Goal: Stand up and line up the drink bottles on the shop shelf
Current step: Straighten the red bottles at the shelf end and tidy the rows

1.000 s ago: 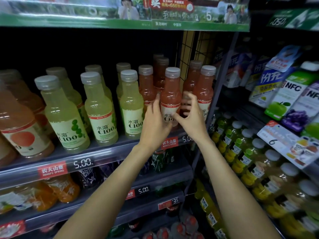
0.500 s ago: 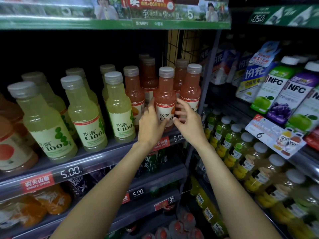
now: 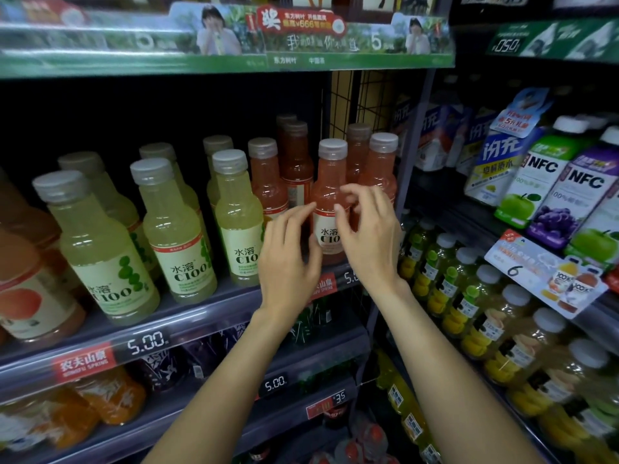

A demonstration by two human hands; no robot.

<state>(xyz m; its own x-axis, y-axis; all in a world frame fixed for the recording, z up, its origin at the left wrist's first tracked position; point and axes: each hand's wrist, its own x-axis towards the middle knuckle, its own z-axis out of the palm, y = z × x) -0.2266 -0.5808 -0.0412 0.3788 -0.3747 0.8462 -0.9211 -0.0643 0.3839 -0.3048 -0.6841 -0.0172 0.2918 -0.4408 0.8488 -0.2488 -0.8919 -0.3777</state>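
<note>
Both hands, left (image 3: pixel 288 259) and right (image 3: pixel 370 242), loosely flank an upright pink-drink bottle (image 3: pixel 330 195), fingers relaxed, grasping nothing.

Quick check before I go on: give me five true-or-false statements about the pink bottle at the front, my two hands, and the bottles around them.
1. The pink bottle at the shelf front stands upright. True.
2. Its cap is off. False: a pale cap sits on it.
3. The left hand is at the bottle's left side and the right hand at its right. True.
4. The yellow-green bottles stand to the right of the pink bottle. False: they stand to its left.
5. The right hand is wrapped round the NFC cartons. False: it is at the pink bottle, fingers loosely curled; a firm grip cannot be told.
</note>
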